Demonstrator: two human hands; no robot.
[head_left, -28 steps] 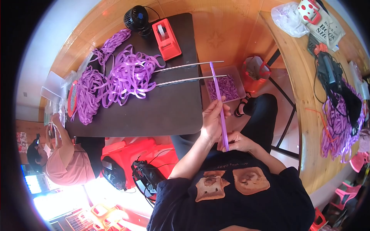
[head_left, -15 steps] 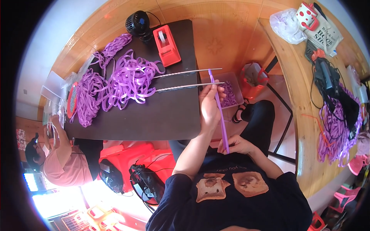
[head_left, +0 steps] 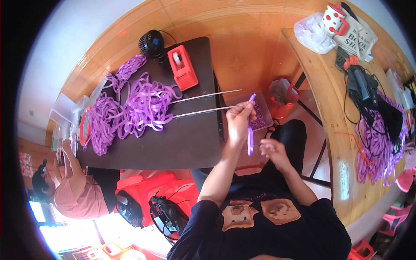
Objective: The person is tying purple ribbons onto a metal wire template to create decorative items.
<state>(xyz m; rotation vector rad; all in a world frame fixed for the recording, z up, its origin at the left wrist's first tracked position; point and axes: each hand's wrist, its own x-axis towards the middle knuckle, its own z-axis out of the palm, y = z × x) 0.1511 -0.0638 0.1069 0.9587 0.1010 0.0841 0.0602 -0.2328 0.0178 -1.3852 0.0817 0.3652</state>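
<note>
My left hand is closed in a pinch on a purple ribbon, just past the table's right edge. One short end of the ribbon sticks up above my fingertips, and the longer end hangs below. Two thin twisted metal rods jut from the table: the far rod is bare at its tip, while the near rod ends at my left fingers. My right hand is right of the hanging ribbon, apart from it, with loosely bent fingers, slightly blurred and holding nothing visible.
A tangled purple ribbon heap covers the rods' left ends on the dark table. Behind stand a red tape dispenser and black fan. A bin of purple pieces and red bucket sit below. A person works at left.
My right hand has let go of the ribbon's lower end and moved up and right. The ribbon has come away from the far rod, and its top now rises from my left fingers.
</note>
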